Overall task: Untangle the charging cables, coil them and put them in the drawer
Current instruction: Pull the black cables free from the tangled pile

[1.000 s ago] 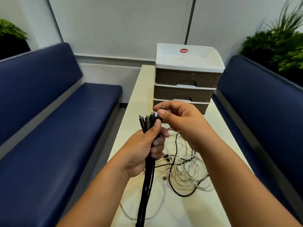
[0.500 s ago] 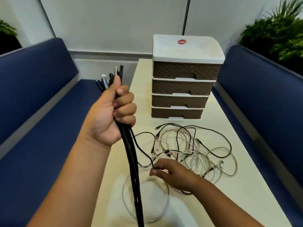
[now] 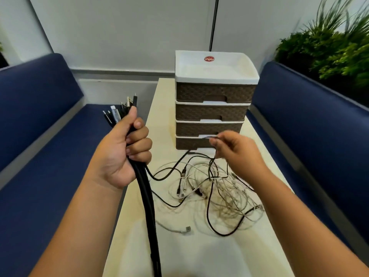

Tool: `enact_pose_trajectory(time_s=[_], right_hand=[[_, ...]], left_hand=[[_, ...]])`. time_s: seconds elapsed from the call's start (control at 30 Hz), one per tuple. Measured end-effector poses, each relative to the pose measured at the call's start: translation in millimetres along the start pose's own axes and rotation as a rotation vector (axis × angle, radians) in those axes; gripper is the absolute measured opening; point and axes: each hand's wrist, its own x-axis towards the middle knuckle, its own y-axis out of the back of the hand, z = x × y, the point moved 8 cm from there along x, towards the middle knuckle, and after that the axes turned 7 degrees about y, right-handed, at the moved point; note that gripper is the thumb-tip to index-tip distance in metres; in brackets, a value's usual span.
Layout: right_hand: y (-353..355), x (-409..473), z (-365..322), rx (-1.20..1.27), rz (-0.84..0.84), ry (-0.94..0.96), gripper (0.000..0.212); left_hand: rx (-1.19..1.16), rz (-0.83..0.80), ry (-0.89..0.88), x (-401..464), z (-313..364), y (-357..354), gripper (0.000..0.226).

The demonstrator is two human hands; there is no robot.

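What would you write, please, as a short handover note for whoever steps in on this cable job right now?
Left hand grips the bundle of black cables, plugs up.
Right hand pinches one black cable end, lifted from the tangle on the table.
Drawer unit: all four drawers look closed.
Done: several ends gathered.
Left: free the remaining cables, coil, stow.

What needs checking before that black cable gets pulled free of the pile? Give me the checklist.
1. Left hand grips the sorted bundle: ok.
2. Right hand pinches the black cable near its end: ok.
3. That cable free of the tangled pile: not ok, it loops through the pale cables.
4. Table has room to draw it out: ok.
5. A drawer of the drawer unit open: not ok, all look closed.
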Motion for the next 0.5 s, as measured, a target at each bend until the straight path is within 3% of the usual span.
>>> enact_pose_trajectory(time_s=[0.1, 0.23, 0.37, 0.43, 0.5], right_hand=[[32, 11, -29, 0.181, 0.245, 0.12, 0.01], [59, 16, -82, -0.068, 0.436, 0.472, 0.01], [53, 19, -123, -0.183, 0.356, 0.706, 0.016], [44, 20, -134, -0.154, 0.262, 0.733, 0.017], [37, 21, -137, -0.085, 0.186, 0.713, 0.018]], left_hand=[[0.046, 0.049, -0.008, 5, -8, 3, 0.032], [0.155, 0.076, -0.054, 14, -21, -5, 0.022], [0.281, 0.069, -0.051, 24, -41, -25, 0.032], [0.313, 0.027, -0.032, 28, -53, -37, 0.009], [0.344, -0.008, 0.018, 30, -66, -46, 0.016]])
